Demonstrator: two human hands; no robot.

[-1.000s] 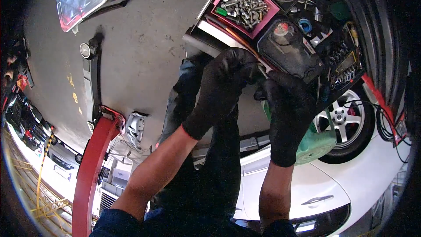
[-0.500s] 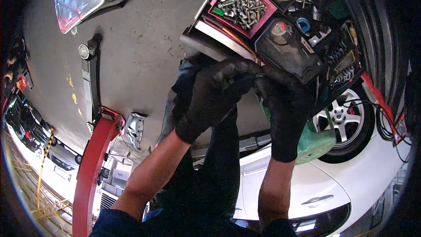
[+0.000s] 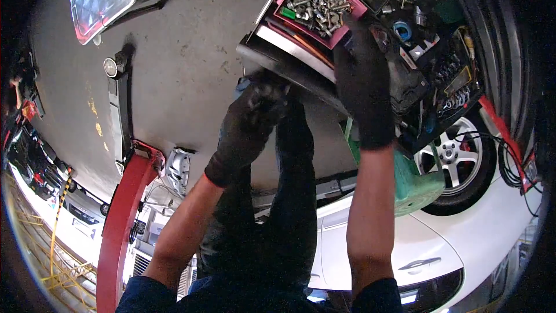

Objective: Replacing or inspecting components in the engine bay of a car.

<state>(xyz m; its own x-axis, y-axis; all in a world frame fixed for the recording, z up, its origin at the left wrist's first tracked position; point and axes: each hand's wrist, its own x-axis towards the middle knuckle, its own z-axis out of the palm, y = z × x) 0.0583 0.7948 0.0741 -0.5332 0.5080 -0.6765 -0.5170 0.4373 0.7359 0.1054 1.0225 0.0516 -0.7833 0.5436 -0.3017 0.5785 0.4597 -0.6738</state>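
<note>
Right grip [image 3: 365, 90] beside pink tray [image 3: 358, 10], left grip [image 3: 255, 110] nearer body; can't tell whether either's clamped. Bolts [image 3: 321, 4] beyond right grip, tray-corralled, probably against scattering.

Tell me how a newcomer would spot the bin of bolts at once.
Find the tool cart at upper right, above the spoked wheel. At its left side, beside the right hand, sits a rectangular bin heaped with metal bolts. Its pink walls set it apart from the nearby black case.
</note>
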